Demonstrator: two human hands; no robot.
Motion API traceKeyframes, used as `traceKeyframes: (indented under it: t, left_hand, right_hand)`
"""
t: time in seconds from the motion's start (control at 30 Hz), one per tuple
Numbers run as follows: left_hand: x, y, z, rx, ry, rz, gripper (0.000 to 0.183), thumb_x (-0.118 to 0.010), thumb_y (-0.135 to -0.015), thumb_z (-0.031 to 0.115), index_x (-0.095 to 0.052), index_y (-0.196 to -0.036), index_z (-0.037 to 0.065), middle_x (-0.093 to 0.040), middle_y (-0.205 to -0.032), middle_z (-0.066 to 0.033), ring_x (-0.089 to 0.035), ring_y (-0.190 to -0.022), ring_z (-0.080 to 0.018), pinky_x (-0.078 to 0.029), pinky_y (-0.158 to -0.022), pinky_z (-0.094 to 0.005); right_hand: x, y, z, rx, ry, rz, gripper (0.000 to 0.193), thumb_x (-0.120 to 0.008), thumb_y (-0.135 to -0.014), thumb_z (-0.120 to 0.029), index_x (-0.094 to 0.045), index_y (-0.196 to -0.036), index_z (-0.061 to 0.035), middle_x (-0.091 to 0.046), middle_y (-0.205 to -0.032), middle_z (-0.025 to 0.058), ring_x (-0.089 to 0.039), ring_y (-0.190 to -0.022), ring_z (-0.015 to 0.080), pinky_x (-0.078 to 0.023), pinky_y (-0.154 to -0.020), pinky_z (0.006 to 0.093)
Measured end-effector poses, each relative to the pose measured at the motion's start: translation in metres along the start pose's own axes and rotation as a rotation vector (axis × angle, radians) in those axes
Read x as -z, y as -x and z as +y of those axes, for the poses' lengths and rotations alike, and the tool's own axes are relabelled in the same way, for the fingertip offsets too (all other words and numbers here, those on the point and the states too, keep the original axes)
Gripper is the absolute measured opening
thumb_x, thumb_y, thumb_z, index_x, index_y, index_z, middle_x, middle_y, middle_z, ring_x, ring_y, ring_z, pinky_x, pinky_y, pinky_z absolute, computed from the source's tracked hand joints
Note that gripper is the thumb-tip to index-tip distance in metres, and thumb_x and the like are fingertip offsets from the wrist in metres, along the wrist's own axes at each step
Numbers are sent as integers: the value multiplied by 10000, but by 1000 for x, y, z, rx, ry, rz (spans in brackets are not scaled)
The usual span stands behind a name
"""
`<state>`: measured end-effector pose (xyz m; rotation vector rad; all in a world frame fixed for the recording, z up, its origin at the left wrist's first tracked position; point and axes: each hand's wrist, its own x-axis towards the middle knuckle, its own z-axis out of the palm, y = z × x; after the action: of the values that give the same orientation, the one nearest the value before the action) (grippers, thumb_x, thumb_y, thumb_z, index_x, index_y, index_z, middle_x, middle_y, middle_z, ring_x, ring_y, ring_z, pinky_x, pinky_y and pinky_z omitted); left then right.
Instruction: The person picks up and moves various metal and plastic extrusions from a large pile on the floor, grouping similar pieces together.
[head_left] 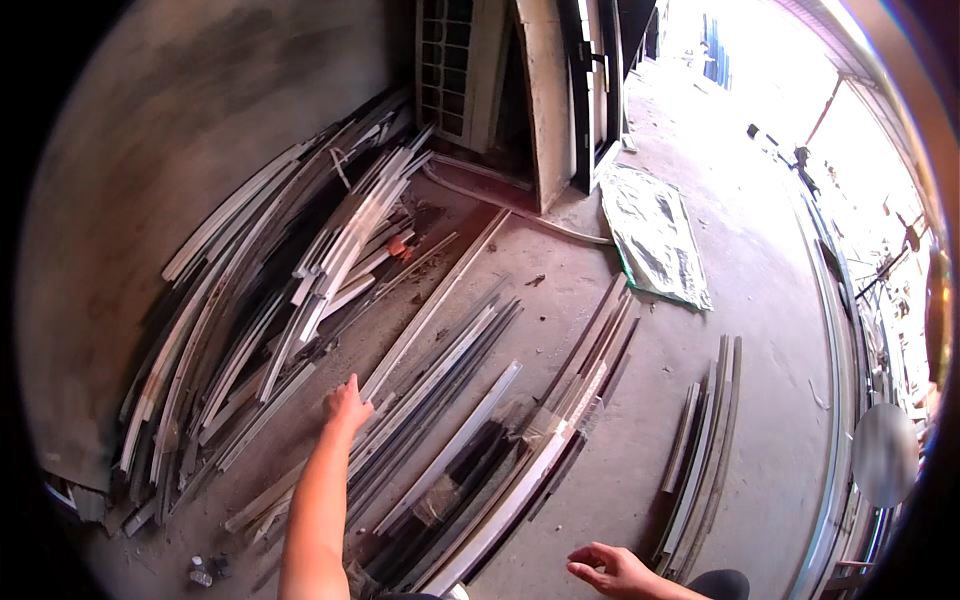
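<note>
My left hand [348,405] reaches forward and is closed at the near end of a long pale strip [440,298]. From there the strip slants away over the floor toward the doorway. Beside that hand, on its right, lies a loose bundle of long grey and dark strips [440,360]. Low in the view my right hand [608,571] hovers with thumb and fingers apart, holding nothing. Between my arms is another pile of long profiles [570,420], partly wrapped in brown tape. Several strips [708,440] lie just beyond the right hand.
A big heap of long profiles [340,240] leans along the left wall. An orange object [400,246] sits at its edge. Near the door frame [597,100] a silvery sheet [655,235] lies flat. A clear bottle [200,572] rests at lower left; long rails [830,400] line the right.
</note>
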<state>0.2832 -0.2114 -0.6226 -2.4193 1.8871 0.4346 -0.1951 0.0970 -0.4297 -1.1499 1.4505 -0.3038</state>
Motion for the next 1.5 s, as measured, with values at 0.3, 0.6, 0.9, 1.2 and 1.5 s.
traceKeyframes:
  t: [0.3, 0.6, 0.9, 1.2, 1.5]
  left_hand:
    - [70, 42, 33, -362, 835, -512, 326, -791, -881, 262, -717, -1050, -7, -700, -895, -16, -627, -828, -112, -533, -742, -304]
    - [182, 184, 170, -434, 1140, -674, 336, -741, -951, 304, -693, -1115, 15, -660, -944, 34, -570, -839, -63, -473, -766, -244]
    - [246, 316, 309, -695, 1025, -799, 657, -747, -969, 311, -466, -1487, 19, -610, -1320, -121, -663, -1008, -155, -545, -888, -317]
    - [240, 209, 231, -668, 432, -105, 460, -784, -895, 273, -674, -1272, 32, -722, -1104, -109, -686, -892, -185, -562, -819, -350]
    - [91, 146, -36, -207, -60, -72, 466, -744, -865, 320, -659, -1275, 116, -638, -1268, -201, -600, -1195, -403, -495, -1029, -491]
  right_hand:
    - [39, -14, -54, 59, 138, 8, 361, -715, -986, -344, -705, -1167, -32, -765, -1078, 136, -741, -1011, 253, -583, -891, 371]
    - [38, -82, -93, 399, -690, 97, 616, -683, -1021, -310, -435, -1466, 38, -670, -1237, 143, -639, -1158, 191, -524, -976, 340]
    - [156, -20, -84, 331, -1076, 423, 509, -656, -984, -165, -402, -1403, -25, -703, -1119, 123, -704, -908, 232, -592, -749, 405]
    - [201, 101, 242, 121, -529, 978, 640, -503, -882, -2, -391, -1511, -44, -658, -1052, 99, -594, -750, 147, -513, -634, 303]
    - [121, 112, 368, -157, 289, 1071, 562, -728, -797, 25, -558, -1332, 7, -579, -1288, 183, -594, -1183, 351, -489, -1012, 407]
